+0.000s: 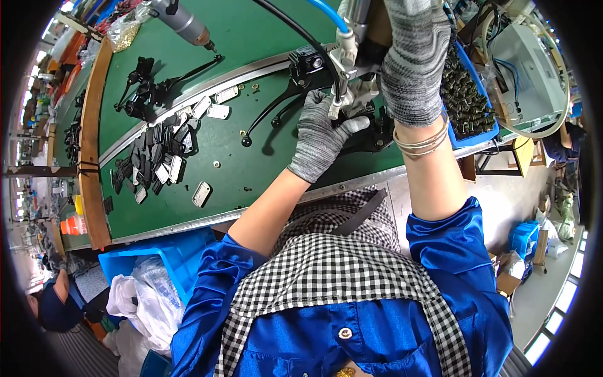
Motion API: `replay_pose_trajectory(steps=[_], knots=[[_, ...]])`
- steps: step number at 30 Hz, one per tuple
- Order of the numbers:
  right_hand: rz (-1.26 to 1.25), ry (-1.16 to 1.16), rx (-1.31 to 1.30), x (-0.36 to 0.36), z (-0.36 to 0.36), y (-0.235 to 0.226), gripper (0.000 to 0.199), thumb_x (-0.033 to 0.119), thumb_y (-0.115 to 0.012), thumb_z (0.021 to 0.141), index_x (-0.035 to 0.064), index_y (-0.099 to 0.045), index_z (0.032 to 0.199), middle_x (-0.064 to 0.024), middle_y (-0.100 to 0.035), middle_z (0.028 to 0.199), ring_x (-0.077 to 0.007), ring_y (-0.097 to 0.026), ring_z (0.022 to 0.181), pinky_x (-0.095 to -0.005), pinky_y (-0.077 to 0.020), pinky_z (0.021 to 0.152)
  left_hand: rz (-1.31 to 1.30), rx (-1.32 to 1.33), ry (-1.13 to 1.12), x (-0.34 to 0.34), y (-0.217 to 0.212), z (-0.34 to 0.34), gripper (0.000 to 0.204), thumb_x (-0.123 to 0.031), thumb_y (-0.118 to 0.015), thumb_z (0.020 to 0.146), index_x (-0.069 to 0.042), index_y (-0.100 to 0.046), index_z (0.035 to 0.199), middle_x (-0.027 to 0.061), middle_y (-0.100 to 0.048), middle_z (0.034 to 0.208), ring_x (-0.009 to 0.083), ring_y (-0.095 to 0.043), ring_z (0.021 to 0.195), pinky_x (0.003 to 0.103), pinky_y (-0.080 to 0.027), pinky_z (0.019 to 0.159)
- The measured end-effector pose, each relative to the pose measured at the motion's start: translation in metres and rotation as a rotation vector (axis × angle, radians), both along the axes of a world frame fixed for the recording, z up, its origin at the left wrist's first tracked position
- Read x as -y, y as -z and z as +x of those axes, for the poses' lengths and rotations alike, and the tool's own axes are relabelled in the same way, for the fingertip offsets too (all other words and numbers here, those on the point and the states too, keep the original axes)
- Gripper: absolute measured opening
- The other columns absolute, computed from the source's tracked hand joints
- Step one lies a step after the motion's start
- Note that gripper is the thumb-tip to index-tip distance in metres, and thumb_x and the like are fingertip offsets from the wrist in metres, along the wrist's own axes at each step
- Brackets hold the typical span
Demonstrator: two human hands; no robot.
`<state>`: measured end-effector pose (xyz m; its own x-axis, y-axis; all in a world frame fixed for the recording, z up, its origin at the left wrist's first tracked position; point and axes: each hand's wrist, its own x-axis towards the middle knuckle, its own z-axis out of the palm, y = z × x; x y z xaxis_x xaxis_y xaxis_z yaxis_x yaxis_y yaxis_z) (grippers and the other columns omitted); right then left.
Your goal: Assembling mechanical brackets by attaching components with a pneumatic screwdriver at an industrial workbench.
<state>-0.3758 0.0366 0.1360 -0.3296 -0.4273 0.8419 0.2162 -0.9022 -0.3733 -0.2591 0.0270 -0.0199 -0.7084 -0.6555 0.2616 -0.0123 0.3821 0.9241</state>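
Note:
My left hand (320, 135), in a grey knitted glove, is closed round a black brake lever assembly on the green bench. Its thumb points right, under the white screw-feeding nozzle (344, 60). A long black lever (267, 113) with a ball end sticks out to the left of the hand. My right hand (414, 63), in the same kind of glove, is raised at the top edge around the upright screwdriver (359, 11) above the nozzle; most of its fingers are hidden. The nozzle's tip is down at the assembly, and my left hand partly covers the contact.
Black and silver small cover plates (154, 151) lie heaped at the left. Beyond them are more lever assemblies (141, 94) and a hanging power driver (188, 28). A blue tray (493, 129) of small dark cylinders stands right. A wooden bar (91, 151) borders the bench's left.

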Motion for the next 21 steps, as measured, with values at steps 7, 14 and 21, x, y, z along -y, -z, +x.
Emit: replay_pose_trajectory(steps=[7, 14, 21], knots=[[0.520, 0.310, 0.112, -0.034, 0.021, -0.015, 0.034, 0.023, -0.060, 0.100, -0.0038, -0.060, 0.122, -0.0049, -0.068, 0.091, -0.0117, -0.065, 0.082, -0.0224, -0.0499, 0.073, 0.079, -0.154, -0.005, -0.001, 0.008, -0.003, 0.061, -0.044, -0.084, 0.070, -0.005, -0.064, 0.113, 0.0150, -0.058, 0.102, 0.0311, -0.053, 0.099, 0.043, -0.048, 0.089], [0.495, 0.303, 0.103, -0.032, -0.018, -0.018, 0.034, 0.023, -0.060, 0.100, -0.0035, -0.060, 0.121, -0.0045, -0.068, 0.091, -0.0111, -0.064, 0.081, -0.0225, -0.0497, 0.073, -0.203, 0.053, -0.124, -0.004, -0.006, -0.009, 0.060, -0.044, -0.083, 0.071, -0.007, -0.064, 0.114, 0.0150, -0.056, 0.107, 0.0306, -0.055, 0.097, 0.043, -0.049, 0.087], [0.467, 0.350, 0.114, -0.033, -0.145, -0.012, 0.034, 0.023, -0.060, 0.099, -0.0032, -0.061, 0.121, -0.0041, -0.068, 0.091, -0.0106, -0.063, 0.081, -0.0226, -0.0494, 0.072, -0.713, 0.341, -0.335, 0.014, -0.033, 0.008, 0.043, -0.036, -0.075, 0.081, -0.011, -0.065, 0.115, 0.0136, -0.058, 0.110, 0.0304, -0.061, 0.099, 0.042, -0.051, 0.083]])
